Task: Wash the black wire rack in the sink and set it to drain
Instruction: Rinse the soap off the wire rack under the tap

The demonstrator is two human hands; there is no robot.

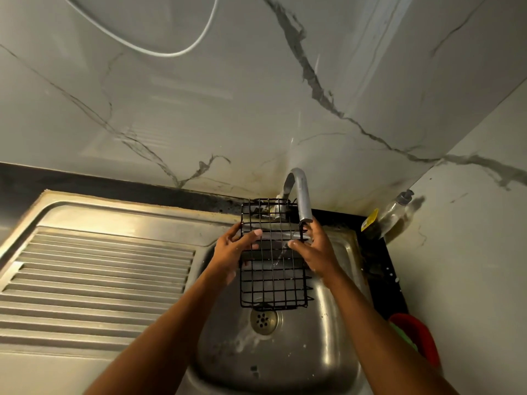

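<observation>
While rinsing under tap (301, 195), gripping rack (273, 276) above sink (328, 343) with fingers of left hand (232, 252) and right hand (317, 253), one per side. Seemingly mid-wash; yet to set on drainboard (99, 266).

Black wire rack (273, 262) over sink (328, 312)

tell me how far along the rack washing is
Midway. Done: the rack is up over the sink, right under the tap. In hand: the left hand and right hand grip its sides while a thin stream of water seems to run through it. Left: finishing the rinse and setting it on the ribbed drainboard to the left, where it is not yet.
</observation>
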